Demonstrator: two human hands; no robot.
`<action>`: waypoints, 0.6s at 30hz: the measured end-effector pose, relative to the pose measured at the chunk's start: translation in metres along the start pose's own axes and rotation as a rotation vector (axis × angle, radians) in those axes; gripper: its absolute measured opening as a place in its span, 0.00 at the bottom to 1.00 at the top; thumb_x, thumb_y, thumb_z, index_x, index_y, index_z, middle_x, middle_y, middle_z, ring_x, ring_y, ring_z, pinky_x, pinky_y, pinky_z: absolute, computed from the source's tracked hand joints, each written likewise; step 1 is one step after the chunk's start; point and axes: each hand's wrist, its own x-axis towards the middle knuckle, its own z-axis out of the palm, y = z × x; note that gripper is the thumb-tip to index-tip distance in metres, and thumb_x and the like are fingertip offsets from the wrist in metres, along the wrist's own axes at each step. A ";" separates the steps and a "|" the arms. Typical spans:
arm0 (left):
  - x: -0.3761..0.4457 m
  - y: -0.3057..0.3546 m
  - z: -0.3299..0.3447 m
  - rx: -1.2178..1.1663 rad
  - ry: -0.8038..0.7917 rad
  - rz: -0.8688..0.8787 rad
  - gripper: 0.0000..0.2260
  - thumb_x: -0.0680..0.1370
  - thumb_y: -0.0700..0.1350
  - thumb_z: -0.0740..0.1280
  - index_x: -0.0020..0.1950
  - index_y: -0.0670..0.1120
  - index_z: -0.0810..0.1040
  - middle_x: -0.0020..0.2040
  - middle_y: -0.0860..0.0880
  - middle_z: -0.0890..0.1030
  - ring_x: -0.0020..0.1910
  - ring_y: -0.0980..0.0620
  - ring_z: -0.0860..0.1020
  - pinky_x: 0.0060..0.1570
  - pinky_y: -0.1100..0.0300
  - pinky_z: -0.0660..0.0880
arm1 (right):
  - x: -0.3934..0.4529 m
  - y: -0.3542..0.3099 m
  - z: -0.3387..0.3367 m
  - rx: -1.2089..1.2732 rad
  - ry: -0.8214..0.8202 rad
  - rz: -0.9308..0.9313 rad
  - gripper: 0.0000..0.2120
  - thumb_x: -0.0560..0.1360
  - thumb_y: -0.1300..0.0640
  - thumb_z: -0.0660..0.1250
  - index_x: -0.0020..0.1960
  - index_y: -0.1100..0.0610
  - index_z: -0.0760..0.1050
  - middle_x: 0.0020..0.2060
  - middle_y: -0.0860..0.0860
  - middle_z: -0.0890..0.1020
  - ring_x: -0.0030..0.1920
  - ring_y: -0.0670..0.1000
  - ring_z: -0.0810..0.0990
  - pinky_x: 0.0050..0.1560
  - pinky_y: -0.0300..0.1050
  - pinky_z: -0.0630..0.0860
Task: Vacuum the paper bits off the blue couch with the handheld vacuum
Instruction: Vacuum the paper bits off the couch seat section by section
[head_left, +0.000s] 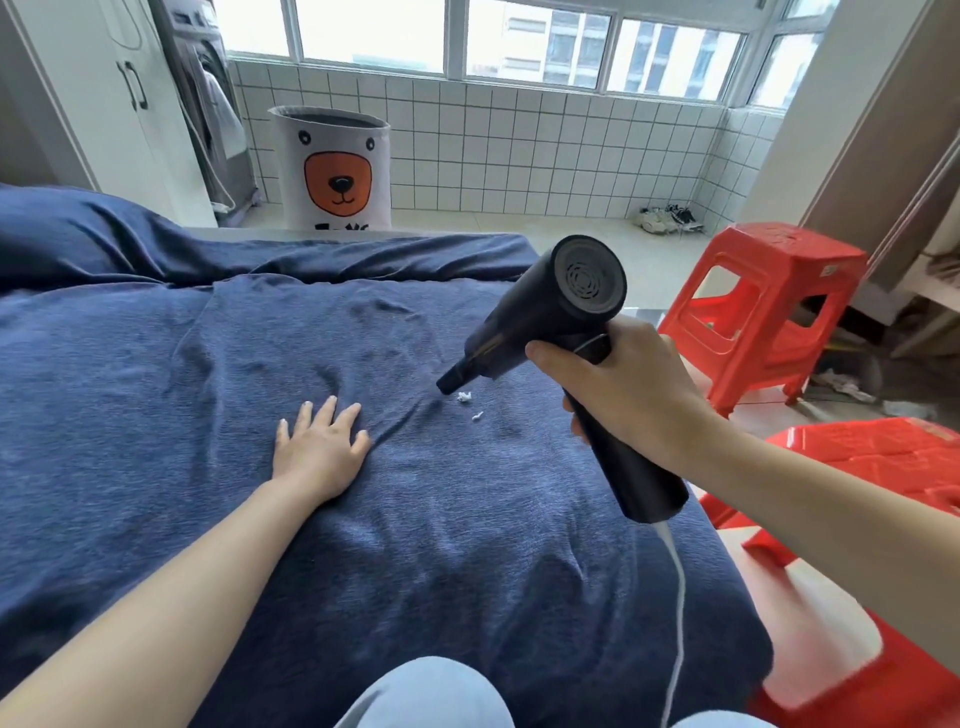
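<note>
The blue couch (208, 364) fills the lower left, covered in wrinkled dark blue fabric. My right hand (623, 384) grips the handle of the black handheld vacuum (550, 306), whose nozzle tip points down-left just above the fabric. Two small white paper bits (464, 397) lie on the couch right below the nozzle, the second bit (477, 416) slightly nearer me. My left hand (319, 447) rests flat on the fabric, fingers spread, to the left of the bits. A white cord (678, 597) hangs from the vacuum's handle.
Two red plastic stools stand to the right: one (763, 306) farther off, one (852, 545) close by. A white laundry basket with a bear face (332, 171) stands beyond the couch by the tiled wall. Shoes (667, 218) lie on the floor.
</note>
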 end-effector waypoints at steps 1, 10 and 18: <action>0.000 0.000 0.000 -0.003 -0.002 0.000 0.24 0.82 0.58 0.49 0.78 0.56 0.55 0.80 0.50 0.51 0.78 0.46 0.46 0.75 0.45 0.43 | 0.000 0.001 -0.003 -0.017 0.012 0.001 0.12 0.75 0.50 0.74 0.38 0.53 0.75 0.27 0.52 0.81 0.22 0.51 0.80 0.23 0.40 0.76; -0.008 0.003 0.003 -0.004 0.021 0.003 0.23 0.82 0.55 0.50 0.78 0.54 0.56 0.80 0.49 0.52 0.78 0.46 0.48 0.76 0.46 0.45 | -0.017 0.011 -0.014 -0.063 0.024 0.020 0.12 0.74 0.50 0.74 0.38 0.52 0.75 0.27 0.50 0.80 0.21 0.46 0.78 0.23 0.34 0.72; -0.009 0.004 0.007 -0.018 0.049 -0.020 0.23 0.82 0.54 0.50 0.78 0.54 0.58 0.79 0.49 0.54 0.78 0.46 0.49 0.75 0.46 0.45 | -0.037 0.012 -0.027 -0.073 0.029 0.003 0.13 0.74 0.49 0.74 0.36 0.50 0.73 0.30 0.53 0.81 0.22 0.47 0.79 0.22 0.34 0.72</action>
